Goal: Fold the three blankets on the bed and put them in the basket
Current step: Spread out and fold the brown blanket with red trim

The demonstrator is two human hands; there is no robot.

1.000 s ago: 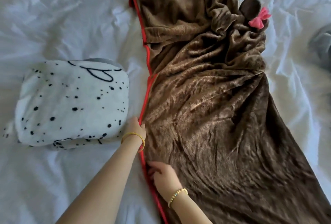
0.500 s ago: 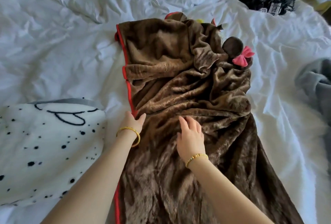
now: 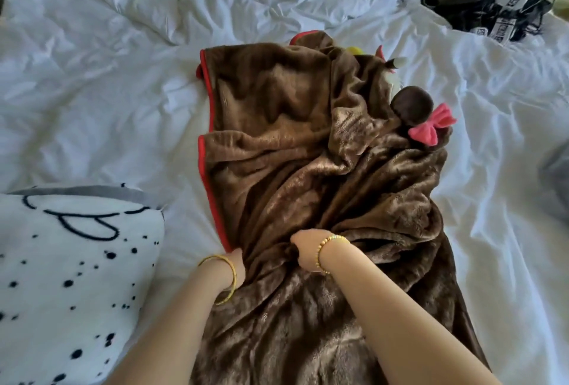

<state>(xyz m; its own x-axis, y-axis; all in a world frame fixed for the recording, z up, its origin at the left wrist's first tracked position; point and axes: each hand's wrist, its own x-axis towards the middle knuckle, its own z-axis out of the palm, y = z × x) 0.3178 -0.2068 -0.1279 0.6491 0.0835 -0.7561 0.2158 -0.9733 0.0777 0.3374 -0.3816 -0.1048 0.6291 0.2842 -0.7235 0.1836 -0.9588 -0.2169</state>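
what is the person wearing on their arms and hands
Both forearms are bare, with no sleeves in view. The left wrist carries a thin, smooth gold bangle that hangs loosely. The right wrist carries a snug bracelet of small yellow-gold beads. No rings, gloves or watch show on the left hand or right hand, though the fingers are mostly hidden in fabric.

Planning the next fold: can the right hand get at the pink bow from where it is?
Probably yes. The right hand is shut on the brown blanket; only open blanket lies between it and the pink bow.
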